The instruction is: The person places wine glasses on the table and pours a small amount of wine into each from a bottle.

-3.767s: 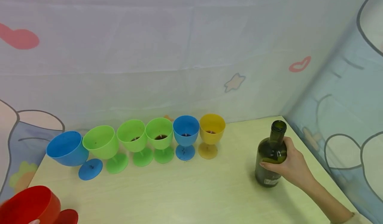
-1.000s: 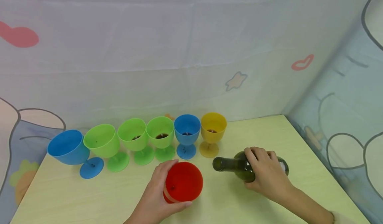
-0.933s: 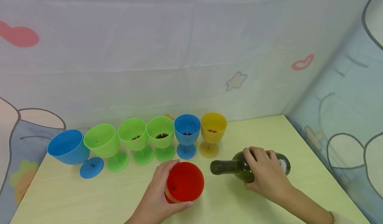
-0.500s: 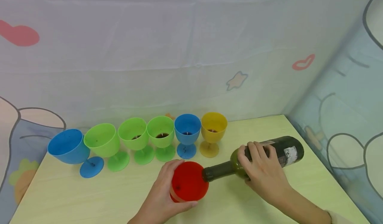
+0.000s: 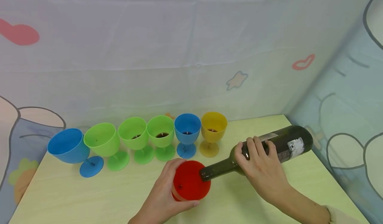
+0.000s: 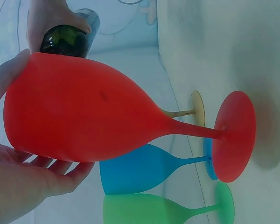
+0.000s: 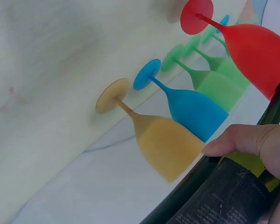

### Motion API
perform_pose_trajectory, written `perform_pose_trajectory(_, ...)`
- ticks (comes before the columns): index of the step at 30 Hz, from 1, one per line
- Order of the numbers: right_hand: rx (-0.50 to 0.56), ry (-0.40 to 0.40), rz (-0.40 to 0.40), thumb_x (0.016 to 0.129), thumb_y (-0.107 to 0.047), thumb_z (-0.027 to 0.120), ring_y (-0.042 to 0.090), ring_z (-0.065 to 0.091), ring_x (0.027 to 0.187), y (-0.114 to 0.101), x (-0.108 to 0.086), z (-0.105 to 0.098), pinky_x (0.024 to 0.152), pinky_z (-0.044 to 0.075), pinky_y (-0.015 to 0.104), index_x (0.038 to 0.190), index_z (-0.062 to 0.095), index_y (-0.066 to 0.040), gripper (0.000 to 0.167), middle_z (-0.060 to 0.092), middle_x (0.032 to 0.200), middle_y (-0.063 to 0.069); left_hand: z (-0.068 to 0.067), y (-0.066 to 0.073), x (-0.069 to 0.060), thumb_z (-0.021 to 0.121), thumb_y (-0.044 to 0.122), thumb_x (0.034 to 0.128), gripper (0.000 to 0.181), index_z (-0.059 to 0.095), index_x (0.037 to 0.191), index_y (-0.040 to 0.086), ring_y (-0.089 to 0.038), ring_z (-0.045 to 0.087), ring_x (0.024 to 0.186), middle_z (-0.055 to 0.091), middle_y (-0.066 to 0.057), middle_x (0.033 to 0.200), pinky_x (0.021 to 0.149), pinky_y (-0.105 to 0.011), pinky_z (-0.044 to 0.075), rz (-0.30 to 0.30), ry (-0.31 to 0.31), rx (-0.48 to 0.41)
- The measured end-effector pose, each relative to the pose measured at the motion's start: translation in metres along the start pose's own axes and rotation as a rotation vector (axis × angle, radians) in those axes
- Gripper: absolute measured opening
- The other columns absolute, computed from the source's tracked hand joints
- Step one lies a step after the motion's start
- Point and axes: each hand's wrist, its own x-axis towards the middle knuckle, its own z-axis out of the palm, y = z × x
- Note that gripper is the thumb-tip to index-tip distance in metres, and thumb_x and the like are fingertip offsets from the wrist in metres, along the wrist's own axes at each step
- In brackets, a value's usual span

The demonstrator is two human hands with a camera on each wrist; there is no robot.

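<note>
In the head view, my left hand (image 5: 160, 197) grips the bowl of a red plastic goblet (image 5: 191, 192), thumb and fingers on opposite sides. Its stem and round foot (image 6: 233, 136) show in the left wrist view, the foot apparently just off the table. My right hand (image 5: 264, 172) holds a dark green wine bottle (image 5: 287, 140) round its shoulder. The bottle is tilted, base raised to the right, and its mouth (image 5: 204, 174) lies over the goblet's right rim. A small dark spot marks the goblet's inside; whether liquid is flowing I cannot tell.
Along the table's back edge stand several goblets: a blue one (image 5: 67, 146), green ones (image 5: 103, 140), another blue one (image 5: 187, 127) and a yellow one (image 5: 213, 127). Dark liquid shows in some. A patterned cloth (image 5: 134, 51) hangs behind the pale table (image 5: 74, 197).
The red goblet has come from the lower left to the middle. The bottle, upright at first, has been tipped leftward, its base rising and its mouth moving over the goblet's rim.
</note>
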Motion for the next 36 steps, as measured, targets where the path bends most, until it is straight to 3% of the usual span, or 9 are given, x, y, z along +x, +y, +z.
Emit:
perform_pose_trajectory(2,-0.012,-0.021,0.002,0.073,0.001,0.064,0.045,0.051,0.092,0.0,0.001,-0.002,0.072,0.04,0.058,0.104,0.048,0.002,0.036,0.051,0.097,0.031,0.0,0.0,0.0,0.083,0.034,0.0628,0.084,0.036,0.131,0.021,-0.017,0.041,0.114,0.04,0.009,0.125,0.076,-0.028,0.049,0.008,0.009,0.008)
perform_pose_trajectory(4,-0.028,-0.045,0.003,0.064,0.0,0.075,0.044,0.051,0.093,0.0,0.001,-0.004,0.073,0.04,0.058,0.105,0.047,0.001,0.05,0.051,0.098,0.031,0.0,0.001,0.001,0.083,0.034,0.0631,0.083,0.036,0.131,0.02,-0.017,0.042,0.113,0.041,0.008,0.125,0.075,-0.029,0.049,0.012,0.017,0.013)
perform_pose_trajectory(12,-0.035,-0.086,-0.01,0.067,0.004,0.068,0.044,0.05,0.096,0.001,0.003,-0.009,0.075,0.039,0.059,0.109,0.045,0.0,0.047,0.05,0.1,0.031,0.0,0.0,0.002,0.084,0.033,0.061,0.085,0.037,0.13,0.021,-0.015,0.041,0.113,0.04,0.011,0.124,0.075,-0.028,0.049,0.007,0.011,0.004)
perform_pose_trajectory(22,-0.067,-0.07,-0.003,0.057,0.003,0.08,0.042,0.051,0.095,0.005,0.008,-0.016,0.076,0.04,0.057,0.107,0.045,-0.003,0.061,0.05,0.101,0.03,0.002,-0.002,0.002,0.086,0.03,0.0589,0.086,0.037,0.129,0.022,-0.012,0.041,0.112,0.041,0.013,0.122,0.076,-0.029,0.049,0.023,0.034,-0.004)
perform_pose_trajectory(36,-0.064,-0.061,-0.005,0.057,0.003,0.081,0.043,0.05,0.096,0.009,0.011,-0.02,0.076,0.04,0.059,0.108,0.046,-0.003,0.062,0.05,0.1,0.03,0.004,-0.001,0.003,0.084,0.031,0.0629,0.087,0.034,0.132,0.014,-0.023,0.044,0.112,0.046,0.001,0.124,0.074,-0.03,0.049,-0.006,0.0,-0.015)
